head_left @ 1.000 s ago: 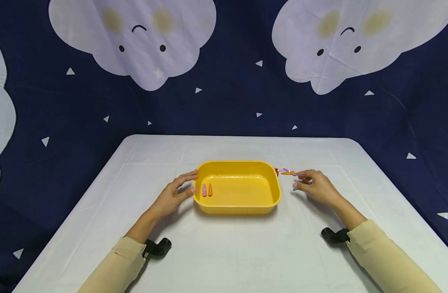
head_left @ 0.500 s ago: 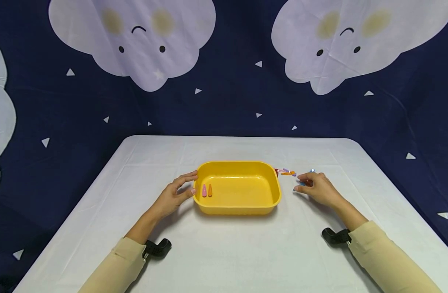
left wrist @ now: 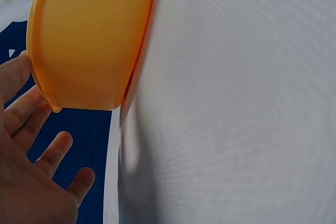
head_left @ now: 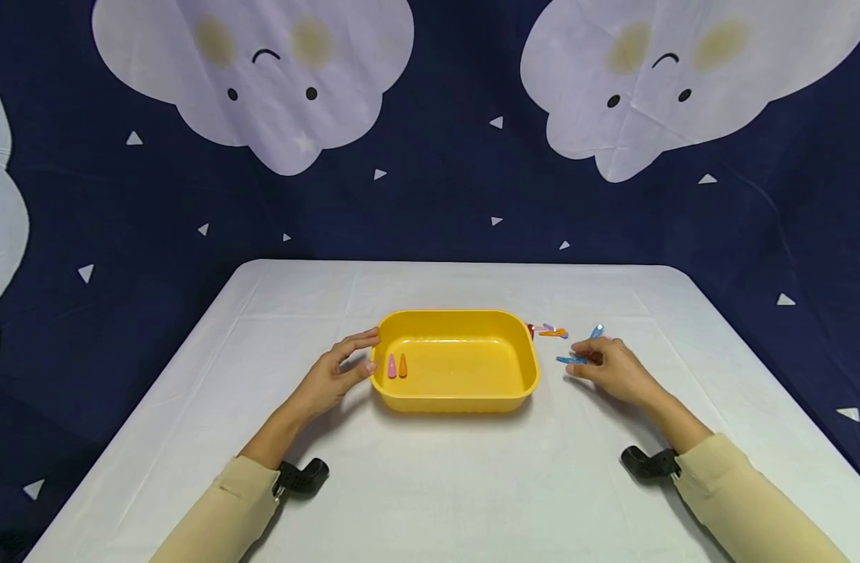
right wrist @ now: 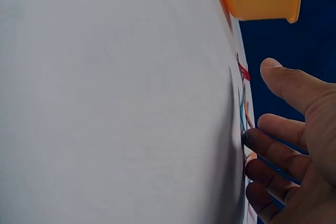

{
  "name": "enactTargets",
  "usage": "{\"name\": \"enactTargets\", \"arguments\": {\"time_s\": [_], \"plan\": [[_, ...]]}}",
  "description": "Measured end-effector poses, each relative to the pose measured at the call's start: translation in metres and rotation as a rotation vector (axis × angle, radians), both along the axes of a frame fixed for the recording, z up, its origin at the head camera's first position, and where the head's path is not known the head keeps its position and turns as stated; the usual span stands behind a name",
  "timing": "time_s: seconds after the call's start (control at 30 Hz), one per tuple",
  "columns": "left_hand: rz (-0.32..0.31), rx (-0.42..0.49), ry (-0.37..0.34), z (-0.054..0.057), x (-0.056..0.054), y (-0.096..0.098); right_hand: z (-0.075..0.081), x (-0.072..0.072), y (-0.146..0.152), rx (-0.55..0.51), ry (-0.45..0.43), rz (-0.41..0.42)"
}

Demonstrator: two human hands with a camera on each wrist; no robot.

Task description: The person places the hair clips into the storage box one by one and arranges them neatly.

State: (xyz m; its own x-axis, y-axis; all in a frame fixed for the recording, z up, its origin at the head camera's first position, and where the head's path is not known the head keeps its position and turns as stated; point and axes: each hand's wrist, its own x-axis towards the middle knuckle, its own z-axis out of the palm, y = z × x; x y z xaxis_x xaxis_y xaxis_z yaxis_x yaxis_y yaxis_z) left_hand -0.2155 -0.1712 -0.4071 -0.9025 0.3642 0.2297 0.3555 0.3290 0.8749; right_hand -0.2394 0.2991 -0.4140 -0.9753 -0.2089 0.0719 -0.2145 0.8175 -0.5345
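Observation:
A yellow plastic tub (head_left: 454, 404) stands mid-table. My left hand (head_left: 337, 367) rests its thumb and fingertips on the tub's left rim, the last two fingers free of it in the left wrist view. Inside the tub at left lie a pink hair clip (head_left: 392, 366) and an orange hair clip (head_left: 403, 366). My right hand (head_left: 613, 369) is low over the table right of the tub, thumb spread from the fingers. A blue hair clip (head_left: 569, 360) lies by its fingertips, partly hidden; another blue clip (head_left: 596, 331) shows just behind the hand.
Between tub and right hand lie an orange clip (head_left: 553, 333) and a dark red clip (head_left: 532, 331), with pink and purple ones beside them. A white cloth covers the table (head_left: 444, 485). Behind hangs a dark blue curtain (head_left: 444, 211) with clouds.
My right hand has shifted slightly toward me and right, uncovering the blue clips. The near blue clip now shows more of its length. My left hand and the tub stay put.

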Motion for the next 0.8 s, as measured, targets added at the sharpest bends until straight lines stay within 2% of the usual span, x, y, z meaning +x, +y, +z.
{"name": "enactTargets", "arguments": {"time_s": [0.4, 0.63, 0.8], "plan": [[0.004, -0.011, -0.006, 0.002, 0.002, 0.001, 0.001, 0.013, -0.007, -0.020, 0.009, -0.003], [0.005, -0.007, -0.011, 0.003, 0.003, 0.001, 0.002, 0.014, -0.008, -0.016, 0.049, -0.013], [0.007, -0.006, -0.015, 0.003, 0.003, 0.001, 0.005, 0.012, -0.008, 0.000, 0.040, -0.046]]}}
